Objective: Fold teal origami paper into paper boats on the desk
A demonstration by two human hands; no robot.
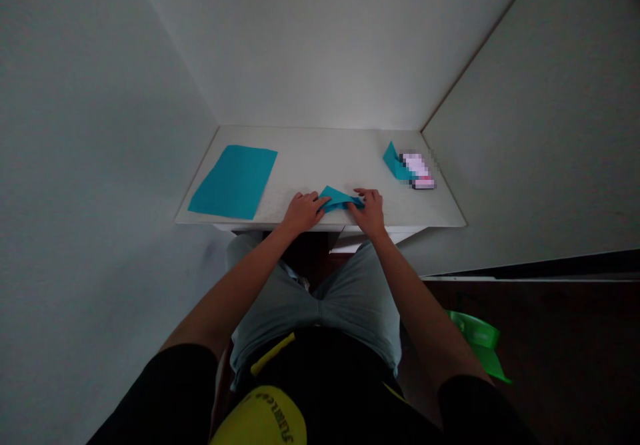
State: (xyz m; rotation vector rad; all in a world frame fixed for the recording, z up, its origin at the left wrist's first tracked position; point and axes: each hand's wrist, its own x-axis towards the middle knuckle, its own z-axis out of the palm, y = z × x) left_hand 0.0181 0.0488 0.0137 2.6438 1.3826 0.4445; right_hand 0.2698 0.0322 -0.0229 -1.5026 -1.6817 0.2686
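a small folded piece of blue paper (334,196) sits between the two hands at the near edge of a smooth, matte white tabletop (327,155), its top layer rising to a blunt triangular peak and a darker, narrow fold showing below. the left hand (304,210) has its thumb and fingers closed on the left end; the right hand (369,212) pinches the opposite end, thumb below and fingers curled above. well to the left of the grip lies a flat blue sheet (235,182), four-sided and plain, with crisp edges. off to the right and farther back, a second folded blue piece (391,160) lifts a pointed corner, touching or partly under a pixelated, pinkish object (420,168). beyond the right forearm, low down, is a glossy green plastic item (477,335), curved on top.
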